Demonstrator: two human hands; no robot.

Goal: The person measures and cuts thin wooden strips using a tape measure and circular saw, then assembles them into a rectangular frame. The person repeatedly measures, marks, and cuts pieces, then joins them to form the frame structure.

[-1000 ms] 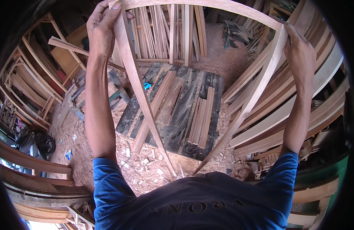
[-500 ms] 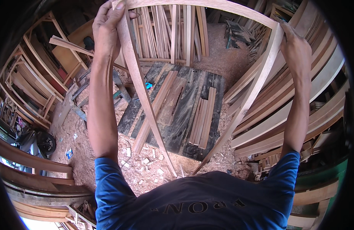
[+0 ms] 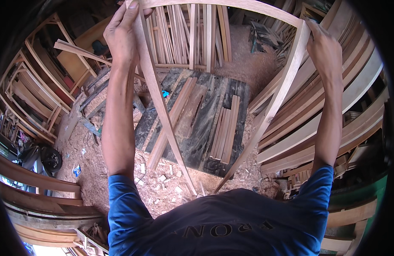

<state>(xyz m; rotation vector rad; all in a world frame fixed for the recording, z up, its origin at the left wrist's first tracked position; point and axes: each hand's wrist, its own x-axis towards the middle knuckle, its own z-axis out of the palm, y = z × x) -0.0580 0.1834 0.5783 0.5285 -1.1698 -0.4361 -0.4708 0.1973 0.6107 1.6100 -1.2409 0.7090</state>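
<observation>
I hold a tall pale wooden frame (image 3: 157, 91) up in front of me, with two long side rails joined by a crosspiece at the top. My left hand (image 3: 121, 34) is closed around its upper left corner, thumb on the near face. At the upper right corner, my right hand (image 3: 326, 49) grips the other rail; some of its fingers are hidden behind the wood. Both rails run down toward my body, and their lower ends are near my shirt. Beyond the frame is a low dark tabletop (image 3: 212, 96), bearing long planks (image 3: 173, 121) and a group of narrow strips (image 3: 224, 130).
Curved boards (image 3: 316, 123) are stacked along the right side. Upright strips (image 3: 169, 38) lean at the back, and other wooden frames (image 3: 43, 81) stand at left. Shavings and small offcuts (image 3: 163, 178) litter the floor. A motorbike wheel (image 3: 51, 158) shows at far left.
The upper right corner of the frame and my right hand have shifted slightly left and up. My left forearm has moved a little to the right. Both hands keep their grip.
</observation>
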